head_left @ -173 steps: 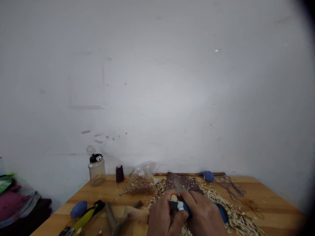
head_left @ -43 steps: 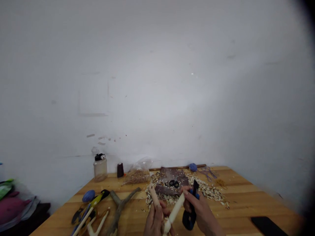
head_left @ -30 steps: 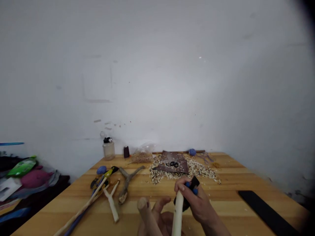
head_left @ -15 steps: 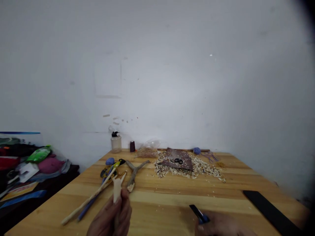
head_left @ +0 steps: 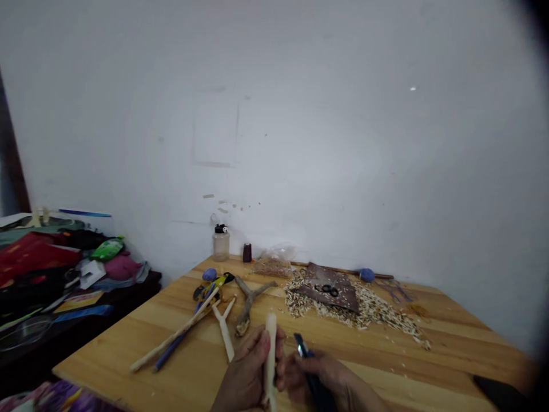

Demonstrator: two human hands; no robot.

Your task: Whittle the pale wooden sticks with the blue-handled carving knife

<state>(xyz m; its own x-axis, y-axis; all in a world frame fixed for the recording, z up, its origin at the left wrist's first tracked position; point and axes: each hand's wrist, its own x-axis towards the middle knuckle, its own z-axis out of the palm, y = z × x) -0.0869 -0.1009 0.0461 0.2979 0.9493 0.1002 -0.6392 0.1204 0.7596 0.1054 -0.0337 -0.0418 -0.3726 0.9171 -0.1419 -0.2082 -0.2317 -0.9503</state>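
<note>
My left hand (head_left: pixel 251 366) is closed around a pale, peeled stick (head_left: pixel 270 352), which points up and away from me. Its lower end runs down to the frame's bottom edge. Just to the right, my right hand (head_left: pixel 328 372) grips a dark utility knife (head_left: pixel 317 389), whose blade tip points up and to the left. The knife is apart from the stick, though the fingers of both hands are close together. On the table left of my hands lies a peeled Y-shaped fork (head_left: pixel 224 327); a grey bark-covered forked branch (head_left: pixel 247 303) lies behind it.
Wood shavings (head_left: pixel 380 312) surround a brown sheet (head_left: pixel 338 297) bearing black-handled scissors (head_left: pixel 329 289). Long sticks (head_left: pixel 174 336) lie on the left. A bottle (head_left: pixel 221 246), thread spool (head_left: pixel 247 253) and blue yarn ball (head_left: pixel 366 275) stand near the wall. A black strip (head_left: pixel 500 392) is front right.
The view has swung left. My hands have come together, the right one bringing the knife beside the stick. The stick's hidden lower part now shows, and the peeled fork stands clear of it.
</note>
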